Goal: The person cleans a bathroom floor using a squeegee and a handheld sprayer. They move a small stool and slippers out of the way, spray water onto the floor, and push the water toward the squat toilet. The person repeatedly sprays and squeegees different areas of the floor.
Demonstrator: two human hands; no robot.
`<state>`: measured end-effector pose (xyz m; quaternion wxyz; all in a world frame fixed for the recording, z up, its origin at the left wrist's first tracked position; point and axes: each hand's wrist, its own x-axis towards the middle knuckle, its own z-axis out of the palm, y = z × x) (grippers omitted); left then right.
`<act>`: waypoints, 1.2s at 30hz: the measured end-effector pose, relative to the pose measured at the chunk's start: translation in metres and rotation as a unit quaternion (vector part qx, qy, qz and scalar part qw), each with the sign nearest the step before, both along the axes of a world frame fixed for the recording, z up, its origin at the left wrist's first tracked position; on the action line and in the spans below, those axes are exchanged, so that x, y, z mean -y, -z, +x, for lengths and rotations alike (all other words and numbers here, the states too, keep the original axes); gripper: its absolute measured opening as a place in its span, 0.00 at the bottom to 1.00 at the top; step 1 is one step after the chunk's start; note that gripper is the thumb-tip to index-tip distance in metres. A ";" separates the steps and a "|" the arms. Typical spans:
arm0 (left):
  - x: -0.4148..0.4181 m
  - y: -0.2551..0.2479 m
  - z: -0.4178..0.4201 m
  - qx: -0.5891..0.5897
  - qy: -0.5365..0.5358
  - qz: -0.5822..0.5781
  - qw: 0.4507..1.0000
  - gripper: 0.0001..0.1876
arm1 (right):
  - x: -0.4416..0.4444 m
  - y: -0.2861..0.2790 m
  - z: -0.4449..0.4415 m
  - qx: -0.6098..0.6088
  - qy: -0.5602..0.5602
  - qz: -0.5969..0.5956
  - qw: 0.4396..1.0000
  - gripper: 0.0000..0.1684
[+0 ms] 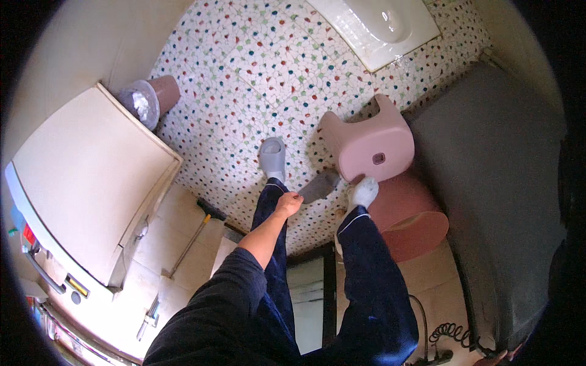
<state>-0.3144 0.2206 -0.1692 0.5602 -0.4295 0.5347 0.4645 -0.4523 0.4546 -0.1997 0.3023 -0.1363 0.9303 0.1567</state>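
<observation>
My left hand [289, 203] reaches down beside my left shin, its fingers closed on one end of a dark grey sock [319, 186]. The sock stretches from the fingers towards the pink plastic stool [377, 144]. A grey slipper [273, 158] is on my left foot. My right foot, in a light grey sock [365, 192] and without a slipper, is raised near the stool's edge, over a reddish-pink round container [412, 228]. Part of a pale shoe or slipper shows behind my right lower leg. My right hand is out of view.
A squat toilet [366, 52] is set in the speckled floor. On the left stand a white top-loading washing machine [91, 178] and a pink waste bin [167, 94] with a plastic liner. A long-handled floor tool [197, 238] lies below. A large dark grey object [494, 183] fills the right side.
</observation>
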 end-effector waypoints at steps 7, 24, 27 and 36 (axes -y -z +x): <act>-0.061 0.030 0.035 -0.010 -0.029 -0.023 0.999 0.23 | 0.004 -0.015 0.002 0.034 0.071 -0.043 0.996 0.15; -0.082 0.095 0.065 0.028 -0.056 -0.056 0.996 0.25 | 0.012 0.003 0.013 0.007 0.094 -0.060 0.994 0.14; -0.101 0.129 0.085 0.129 -0.090 -0.098 0.983 0.27 | 0.020 0.012 0.013 -0.006 0.069 -0.060 0.996 0.14; -0.148 0.153 0.025 0.312 -0.771 -0.102 0.546 0.29 | -0.011 0.043 0.017 -0.069 0.108 -0.066 0.990 0.15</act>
